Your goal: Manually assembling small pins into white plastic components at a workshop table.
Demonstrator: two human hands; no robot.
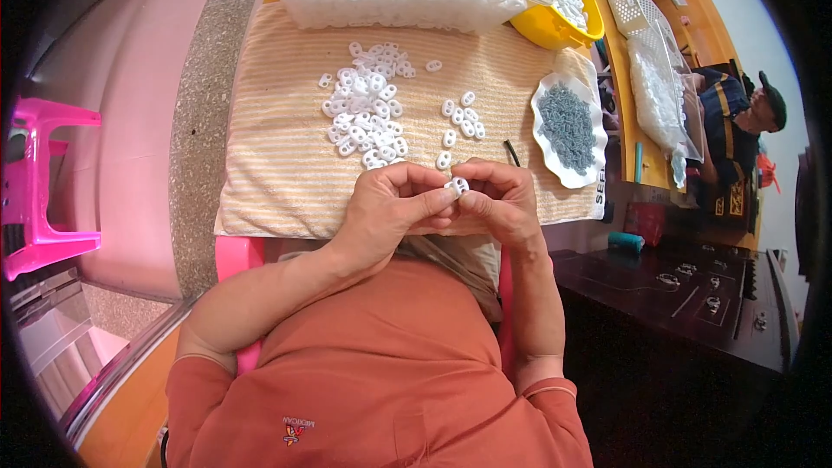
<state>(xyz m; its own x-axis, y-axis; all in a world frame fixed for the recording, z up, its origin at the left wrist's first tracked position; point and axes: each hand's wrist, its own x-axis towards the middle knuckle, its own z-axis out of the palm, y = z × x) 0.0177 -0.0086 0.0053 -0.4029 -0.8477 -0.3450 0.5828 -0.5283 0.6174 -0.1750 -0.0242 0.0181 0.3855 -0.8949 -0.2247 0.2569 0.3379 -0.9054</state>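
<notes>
Close to the towel's near edge, my left hand [390,208] and my right hand [500,202] meet, fingertips pinched on one white two-hole cord lock [460,184]. Thumbs and forefingers of both hands press on it; part of it is hidden behind them. Just beyond my fingers, several more white oval pieces [449,137] lie in a loose row. To the left of those is a larger heap of the same white two-holed pieces [360,113]. At the right, a white wavy-rimmed plate [544,153] holds a pile of tiny grey pieces [568,126], too small to make out singly.
A striped beige towel [277,121] covers the work surface. At its far side stand a clear bin [390,22] and a yellow basin [555,30], both full of white pieces. A thin black stick [512,152] lies near the plate. Another person [732,113] sits at the right.
</notes>
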